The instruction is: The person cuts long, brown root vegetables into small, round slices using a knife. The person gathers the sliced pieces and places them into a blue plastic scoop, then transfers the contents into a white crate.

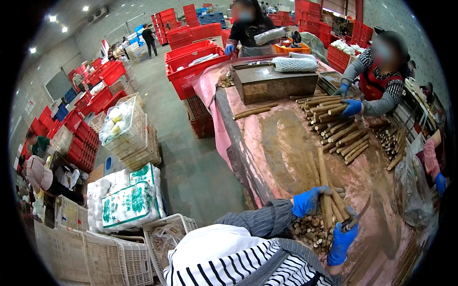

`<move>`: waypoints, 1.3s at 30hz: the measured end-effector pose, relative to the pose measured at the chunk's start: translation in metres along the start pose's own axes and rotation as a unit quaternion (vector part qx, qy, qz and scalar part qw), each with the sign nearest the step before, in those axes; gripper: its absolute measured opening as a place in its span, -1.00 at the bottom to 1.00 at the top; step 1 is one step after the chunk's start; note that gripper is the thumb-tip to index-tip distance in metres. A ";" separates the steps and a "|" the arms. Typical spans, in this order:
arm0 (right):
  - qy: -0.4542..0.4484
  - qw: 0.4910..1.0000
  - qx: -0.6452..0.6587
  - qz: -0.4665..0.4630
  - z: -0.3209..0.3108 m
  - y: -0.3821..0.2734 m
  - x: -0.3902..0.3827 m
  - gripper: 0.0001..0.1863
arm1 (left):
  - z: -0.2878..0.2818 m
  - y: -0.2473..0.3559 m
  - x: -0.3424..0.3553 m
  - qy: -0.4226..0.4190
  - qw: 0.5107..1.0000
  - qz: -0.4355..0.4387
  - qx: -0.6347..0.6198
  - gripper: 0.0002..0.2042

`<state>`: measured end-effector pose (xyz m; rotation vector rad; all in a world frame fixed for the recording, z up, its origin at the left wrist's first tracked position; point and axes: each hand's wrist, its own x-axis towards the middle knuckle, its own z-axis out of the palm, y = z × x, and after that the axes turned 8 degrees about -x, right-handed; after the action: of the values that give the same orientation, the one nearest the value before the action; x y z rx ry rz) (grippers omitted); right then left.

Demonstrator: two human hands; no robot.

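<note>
My left hand (307, 202), in a blue glove, is closed around several long brown yam roots (324, 178) that stand slanted over the table. My right hand (342, 242), gloved in blue too, grips a knife with a curved blade (363, 210), close beside the roots' lower ends. Below and between my hands lies a heap of short cut root pieces (307, 229). Farther off, a pile of long yam roots (350, 138) rests on the table, and a co-worker's blue-gloved hand (351, 108) holds some of them.
Pink sheeting, stained with soil, covers the table (281, 143). A metal box (274, 86) with foam-net-wrapped bundles (294, 64) stands at its far end. Red crates (183, 81) flank the left edge. White crates (114, 255) and wrapped packs (129, 202) stand left of me. A plastic bag (414, 190) hangs at right.
</note>
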<state>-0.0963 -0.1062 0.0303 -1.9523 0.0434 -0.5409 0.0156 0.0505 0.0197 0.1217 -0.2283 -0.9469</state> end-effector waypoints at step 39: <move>-0.100 0.946 -0.083 0.296 -0.003 0.025 -0.032 -0.51 | -0.014 -0.007 0.009 0.019 0.990 -0.037 -0.133 -0.45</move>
<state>-0.1212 -0.1114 -0.0018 -2.0175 0.5441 0.0624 0.0187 0.0396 0.0057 -0.0991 -0.0615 -1.0389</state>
